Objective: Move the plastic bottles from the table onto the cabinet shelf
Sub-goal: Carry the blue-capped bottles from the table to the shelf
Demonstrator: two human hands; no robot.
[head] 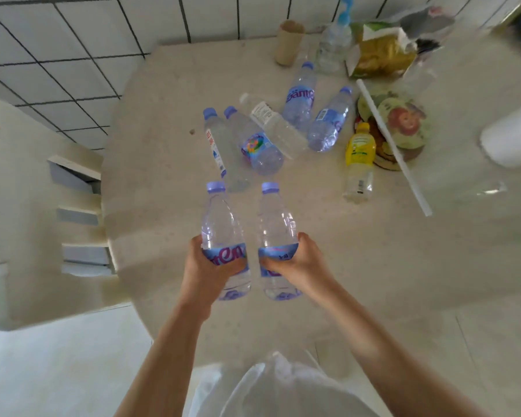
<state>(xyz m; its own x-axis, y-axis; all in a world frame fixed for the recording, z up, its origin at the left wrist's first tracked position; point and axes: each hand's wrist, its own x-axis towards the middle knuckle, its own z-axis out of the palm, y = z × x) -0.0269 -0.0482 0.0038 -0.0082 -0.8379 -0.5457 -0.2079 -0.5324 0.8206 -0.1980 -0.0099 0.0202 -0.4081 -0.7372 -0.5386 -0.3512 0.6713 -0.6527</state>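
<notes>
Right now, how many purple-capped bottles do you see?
6: one in the left hand, one in the right hand, four lying mid-table. Clutter may hide more.

2 bare forearms are observed, with no sleeves reaching the wrists. The left hand (206, 266) and right hand (298, 260) are ungloved. A white, loosely creased garment (280, 386) is noted at the torso.

Left hand (206, 266) covers part of label on left held bottle (220, 233); right hand (298, 263) covers label edge of right held bottle (275, 230). Upper right of frame smeared: crumpled bag (379, 52) unreadable, white cylinder (512, 136) cut by right edge. Both forearms cut off at bottom edge. Spray bottle (334, 40) top blurred.
</notes>
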